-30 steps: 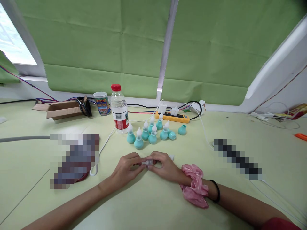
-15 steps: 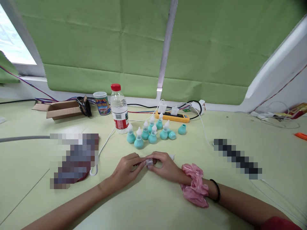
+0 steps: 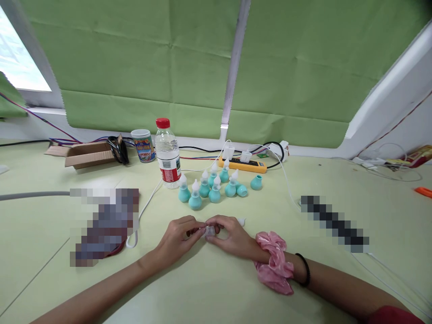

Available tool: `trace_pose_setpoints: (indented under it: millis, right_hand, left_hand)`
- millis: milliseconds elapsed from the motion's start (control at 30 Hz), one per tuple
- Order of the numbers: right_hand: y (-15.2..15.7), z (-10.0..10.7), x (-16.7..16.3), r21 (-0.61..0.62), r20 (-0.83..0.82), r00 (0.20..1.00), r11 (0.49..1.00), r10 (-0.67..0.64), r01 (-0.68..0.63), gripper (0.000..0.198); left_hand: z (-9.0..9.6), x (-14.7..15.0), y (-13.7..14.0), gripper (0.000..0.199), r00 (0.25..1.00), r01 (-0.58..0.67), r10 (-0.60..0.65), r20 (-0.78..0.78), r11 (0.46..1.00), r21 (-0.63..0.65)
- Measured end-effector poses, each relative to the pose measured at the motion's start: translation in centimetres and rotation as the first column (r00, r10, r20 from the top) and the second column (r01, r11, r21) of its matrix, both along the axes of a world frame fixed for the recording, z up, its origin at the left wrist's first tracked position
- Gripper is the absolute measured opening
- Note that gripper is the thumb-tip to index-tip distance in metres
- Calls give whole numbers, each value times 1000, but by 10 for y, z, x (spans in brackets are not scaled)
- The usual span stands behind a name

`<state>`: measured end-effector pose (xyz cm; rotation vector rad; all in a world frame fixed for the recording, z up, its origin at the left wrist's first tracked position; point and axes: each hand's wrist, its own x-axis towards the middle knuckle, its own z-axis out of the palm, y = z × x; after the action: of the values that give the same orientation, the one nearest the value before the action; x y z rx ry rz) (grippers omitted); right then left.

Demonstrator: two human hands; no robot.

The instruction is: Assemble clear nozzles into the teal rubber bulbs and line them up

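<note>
Between my fingertips is a small clear plastic piece (image 3: 209, 231), partly hidden by the fingers. My left hand (image 3: 180, 236) pinches its left side with thumb and fingers. My right hand (image 3: 229, 234) closes on it from the right, the fingers curled over the top and the thumb below. A white nozzle tip (image 3: 242, 222) lies on the table just behind my right hand. Beyond both hands stand several teal squeeze bulbs with clear white nozzles (image 3: 195, 200). One teal bulb without a nozzle (image 3: 256, 182) stands to the right, and another (image 3: 242, 191) lies on its side.
Behind the bulbs are a water bottle (image 3: 168, 157) with a red cap, a printed can (image 3: 143, 146), an open cardboard box (image 3: 89, 155) and a yellow power strip (image 3: 243, 165) with cables. Blurred-out objects lie left (image 3: 106, 225) and right (image 3: 334, 222).
The clear piece has turned slightly in my fingers and shows more of its side. My right hand has shifted down a little; the bulbs stay in place.
</note>
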<state>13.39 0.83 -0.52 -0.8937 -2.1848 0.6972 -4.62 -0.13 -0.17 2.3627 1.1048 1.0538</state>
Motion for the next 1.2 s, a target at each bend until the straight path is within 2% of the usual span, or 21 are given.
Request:
trace_pose_setpoints:
  millis: [167,433,667,900,1067,1100,1200]
  right_hand:
    - [0,0,1,-16,-18,1000,1000,-7,7,16]
    - [0,-2,-1,0,-64,998,1000,-14,14,14]
    - [-1,-4,0,28,-64,998,999,-22,24,13]
    - [-1,-4,-1,26,-90,995,999,-32,34,14]
    - [-2,-4,-2,26,-100,995,999,-23,26,13]
    - [-2,-4,-2,26,-104,994,999,-26,29,12]
    - [-3,-4,-2,23,-113,993,999,-43,46,12]
  left_hand:
    - [-1,1,-3,20,1000,2,-1,-20,999,45]
    - [-8,-2,-3,20,992,19,11,-123,970,243]
    - [-8,0,-5,16,933,62,132,-334,856,513]
    - [-4,1,-6,14,883,114,208,-420,774,623]
    - [-7,0,-7,14,843,222,228,-488,678,701]
    - [-7,0,-7,14,851,216,214,-480,690,691]
    - [-6,2,-8,14,904,144,138,-404,792,593]
